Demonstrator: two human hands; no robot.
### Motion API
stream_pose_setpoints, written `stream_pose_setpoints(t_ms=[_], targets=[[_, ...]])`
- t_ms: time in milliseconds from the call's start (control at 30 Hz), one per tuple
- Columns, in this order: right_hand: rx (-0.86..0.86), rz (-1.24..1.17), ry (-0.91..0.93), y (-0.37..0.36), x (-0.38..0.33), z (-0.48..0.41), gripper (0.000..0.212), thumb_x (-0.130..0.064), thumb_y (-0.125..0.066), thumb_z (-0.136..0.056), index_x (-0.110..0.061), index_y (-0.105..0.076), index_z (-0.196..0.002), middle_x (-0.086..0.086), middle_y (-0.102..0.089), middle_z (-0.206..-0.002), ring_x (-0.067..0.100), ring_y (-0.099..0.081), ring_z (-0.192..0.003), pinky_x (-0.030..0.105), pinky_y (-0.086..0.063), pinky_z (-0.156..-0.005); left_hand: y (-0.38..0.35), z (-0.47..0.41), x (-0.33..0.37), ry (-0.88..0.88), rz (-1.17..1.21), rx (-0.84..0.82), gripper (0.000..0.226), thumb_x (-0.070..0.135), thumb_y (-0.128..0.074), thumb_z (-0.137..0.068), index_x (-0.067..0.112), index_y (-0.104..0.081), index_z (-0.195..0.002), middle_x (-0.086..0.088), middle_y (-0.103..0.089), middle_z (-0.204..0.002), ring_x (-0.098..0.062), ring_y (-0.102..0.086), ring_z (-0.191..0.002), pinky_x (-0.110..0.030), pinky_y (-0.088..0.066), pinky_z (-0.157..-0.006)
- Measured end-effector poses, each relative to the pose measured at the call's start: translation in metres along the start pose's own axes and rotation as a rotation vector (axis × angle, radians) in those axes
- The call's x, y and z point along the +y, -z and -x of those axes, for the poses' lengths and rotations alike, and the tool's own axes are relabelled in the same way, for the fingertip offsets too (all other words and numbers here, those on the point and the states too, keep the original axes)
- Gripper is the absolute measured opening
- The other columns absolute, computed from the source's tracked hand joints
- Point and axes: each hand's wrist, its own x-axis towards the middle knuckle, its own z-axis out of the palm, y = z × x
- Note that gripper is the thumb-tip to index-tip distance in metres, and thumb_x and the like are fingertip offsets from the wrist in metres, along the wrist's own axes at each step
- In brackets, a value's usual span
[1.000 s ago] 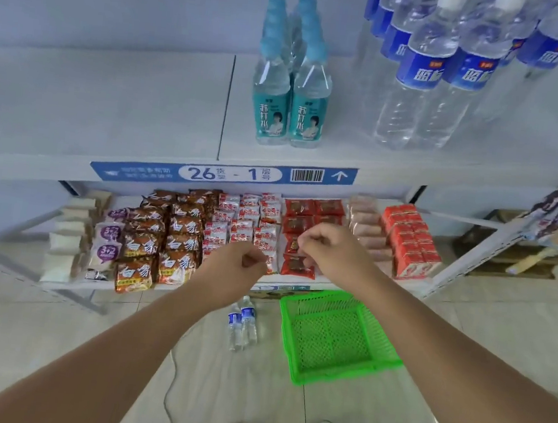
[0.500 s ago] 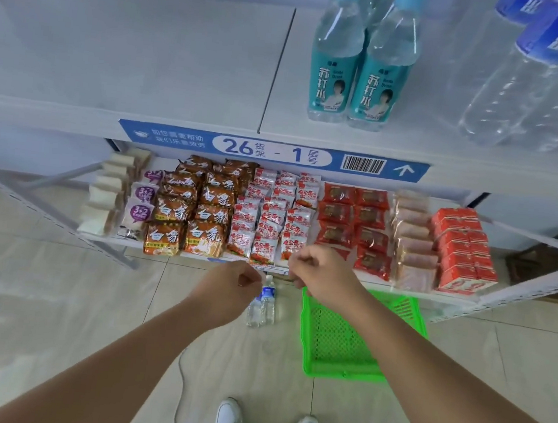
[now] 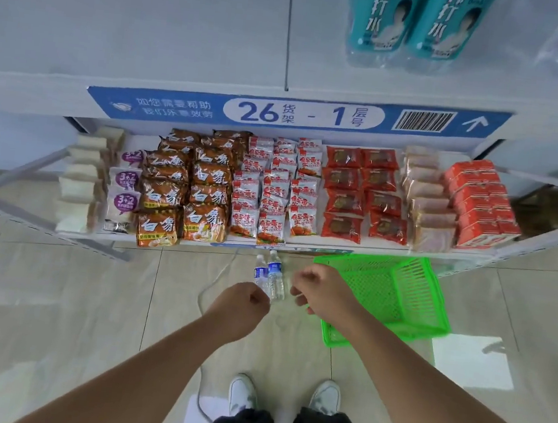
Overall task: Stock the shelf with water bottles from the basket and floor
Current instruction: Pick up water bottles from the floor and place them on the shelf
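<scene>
View has tipped from upper shelf (image 3: 184, 46) down to floor | two water bottles (image 3: 271, 276) stand beside the empty-looking green basket (image 3: 410, 294) | left hand (image 3: 240, 307), right hand (image 3: 322, 293) loosely curled, empty, lowered just above them | floor pickup looks next

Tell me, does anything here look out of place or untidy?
Yes. Two small water bottles stand on the floor tiles below the snack shelf, beside the green basket, which looks empty. A white cable also trails loose across the floor near them.
</scene>
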Motion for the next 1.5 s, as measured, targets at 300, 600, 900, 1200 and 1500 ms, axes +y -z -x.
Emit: stream_pose_setpoints(t_ms=[300,600,900,1200,1500], targets=[[0.039,-0.055,-0.055,-0.032,0.096,-0.113,0.011,-0.022,-0.061,-0.093,-0.019,-0.068,-0.085,0.004,-0.078,-0.089,0.009,-0.070,-0.063,0.027,-0.050,-0.058,-0.072,-0.112,-0.064,0.051,0.049,0.003,0.022,0.032,-0.054,-0.090,0.019,-0.071,-0.090,-0.001,-0.074,-0.090,-0.018,-0.070,-0.083,-0.030,-0.054,-0.067],[0.019,-0.006,-0.033,-0.107,0.282,-0.292,0.021,-0.020,-0.061,-0.094,-0.022,-0.064,-0.073,0.011,-0.075,-0.080,0.015,-0.063,-0.061,0.024,-0.046,-0.052,-0.221,-0.336,-0.165,0.071,0.161,0.004,0.016,0.023,-0.057,-0.096,0.018,-0.072,-0.092,-0.006,-0.074,-0.103,-0.027,-0.071,-0.099,-0.042,-0.058,-0.092],[0.040,0.010,0.020,-0.105,0.343,-0.377,0.008,-0.018,-0.063,-0.092,-0.017,-0.069,-0.086,0.014,-0.077,-0.091,0.012,-0.070,-0.063,0.033,-0.053,-0.062,-0.294,-0.459,-0.215,0.198,0.197,0.019,0.019,0.013,-0.050,-0.090,0.018,-0.052,-0.072,0.007,-0.057,-0.042,-0.007,-0.057,-0.038,-0.016,-0.040,-0.039],[-0.005,0.076,0.080,-0.084,0.332,-0.378,0.006,-0.030,-0.065,-0.095,-0.025,-0.068,-0.093,0.003,-0.078,-0.087,0.021,-0.075,-0.082,0.044,-0.059,-0.079,-0.336,-0.511,-0.234,0.248,0.139,0.132,0.030,0.023,-0.050,-0.094,0.005,-0.062,-0.116,-0.001,-0.071,-0.076,-0.002,-0.067,-0.057,-0.015,-0.050,-0.048],[-0.035,0.080,0.122,-0.079,0.331,-0.367,0.010,-0.036,-0.065,-0.095,-0.026,-0.069,-0.094,0.000,-0.077,-0.090,0.017,-0.075,-0.082,0.044,-0.059,-0.081,-0.370,-0.525,-0.251,0.208,-0.237,0.217,0.050,0.040,-0.064,-0.090,0.008,-0.050,-0.125,-0.011,-0.065,-0.113,-0.031,-0.064,-0.101,-0.038,-0.055,-0.086]])
